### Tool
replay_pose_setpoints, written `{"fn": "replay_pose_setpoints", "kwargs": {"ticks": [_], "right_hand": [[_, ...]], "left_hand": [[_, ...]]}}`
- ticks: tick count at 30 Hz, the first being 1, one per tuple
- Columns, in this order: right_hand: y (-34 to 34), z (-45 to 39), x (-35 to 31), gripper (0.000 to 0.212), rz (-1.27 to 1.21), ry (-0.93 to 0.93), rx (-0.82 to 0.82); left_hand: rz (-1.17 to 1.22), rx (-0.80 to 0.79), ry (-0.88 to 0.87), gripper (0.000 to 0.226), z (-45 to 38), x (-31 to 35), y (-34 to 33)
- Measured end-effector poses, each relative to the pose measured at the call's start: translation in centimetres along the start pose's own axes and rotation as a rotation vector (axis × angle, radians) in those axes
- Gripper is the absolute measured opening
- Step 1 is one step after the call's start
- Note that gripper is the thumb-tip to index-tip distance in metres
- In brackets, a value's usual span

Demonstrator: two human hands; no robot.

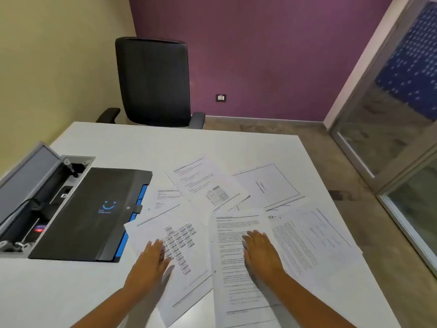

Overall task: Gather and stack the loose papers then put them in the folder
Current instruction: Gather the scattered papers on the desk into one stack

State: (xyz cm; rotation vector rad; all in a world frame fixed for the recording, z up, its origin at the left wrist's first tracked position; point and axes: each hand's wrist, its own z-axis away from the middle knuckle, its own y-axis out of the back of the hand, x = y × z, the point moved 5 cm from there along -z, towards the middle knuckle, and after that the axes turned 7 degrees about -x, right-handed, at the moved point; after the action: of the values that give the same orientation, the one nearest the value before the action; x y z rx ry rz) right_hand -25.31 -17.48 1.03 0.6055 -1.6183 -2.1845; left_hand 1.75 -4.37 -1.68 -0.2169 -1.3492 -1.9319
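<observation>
Several loose printed papers lie scattered and overlapping on the white table. My left hand rests flat, fingers together, on a sheet with a box diagram. My right hand lies flat on a text page beside it. More sheets spread beyond: one with a small picture, a bordered title page, and a text page at the right. The black folder with blue tabs and a blue smiley logo lies closed at the left, its edge touching the nearest papers.
An open grey cable box set into the table sits under the folder's left side. A black office chair stands behind the table's far edge. A glass partition is at the right, past the table's right edge.
</observation>
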Motion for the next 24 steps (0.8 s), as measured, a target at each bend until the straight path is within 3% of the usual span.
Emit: {"fn": "replay_pose_setpoints", "kwargs": {"ticks": [2,5,8,16,24], "right_hand": [[-0.1,0.7,-0.2,0.042,-0.02,0.018,0.106],[-2.3,1.9,0.0,0.03,-0.072,0.01,0.049],[-4.1,2.1,0.5,0.041,-0.044,-0.014,-0.062],[-5.6,2.5,0.7,0.046,-0.163,-0.073,-0.109],[-5.9,2.9,0.6,0.051,-0.239,-0.101,-0.138]], "left_hand": [[-0.009,-0.019,-0.008,0.058,0.3,-0.4,-0.4],[-0.062,-0.044,0.03,0.058,0.7,-1.4,-1.2],[-0.116,-0.077,0.051,0.061,0.9,-1.7,-1.7],[-0.466,-0.225,0.067,0.078,0.6,-3.6,-2.8],[-0.456,-0.148,0.096,0.073,0.6,-3.8,-3.5]]}}
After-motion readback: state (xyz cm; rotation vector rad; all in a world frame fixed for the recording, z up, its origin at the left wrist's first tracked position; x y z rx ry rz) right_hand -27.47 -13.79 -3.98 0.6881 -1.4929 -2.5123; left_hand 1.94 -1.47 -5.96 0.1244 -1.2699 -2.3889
